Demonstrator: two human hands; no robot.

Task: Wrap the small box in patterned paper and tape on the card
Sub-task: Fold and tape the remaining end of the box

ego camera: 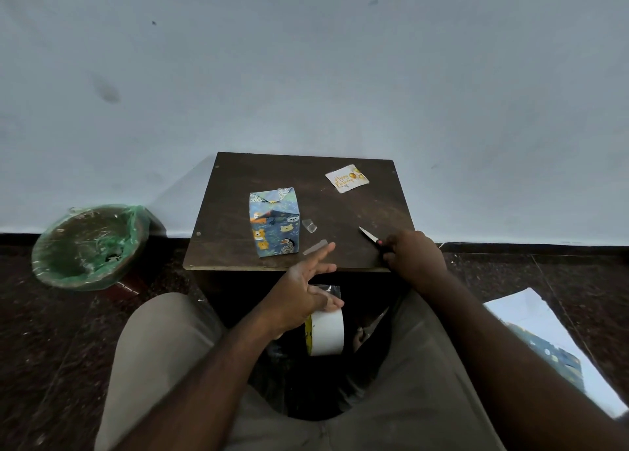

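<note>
The small box (275, 223), wrapped in blue animal-print paper, stands upright on the left half of the dark wooden table (340, 209). A "Happy Birthday" card (347, 178) lies at the table's far right. Two cut tape pieces lie right of the box: a small tape piece (309, 225) and a tape strip (315, 247) by my left index fingertip. My left hand (303, 290) hovers at the table's near edge with upper fingers spread, while its lower fingers hold a white tape roll (326, 331) below the tabletop. My right hand (413, 256) grips a black-handled pointed blade (368, 234) on the table's near right.
A bin lined with a green bag (88, 246) stands on the floor to the left. A leftover sheet of wrapping paper (544, 341) lies on the floor to the right. My knees flank the table, and a white wall rises behind it.
</note>
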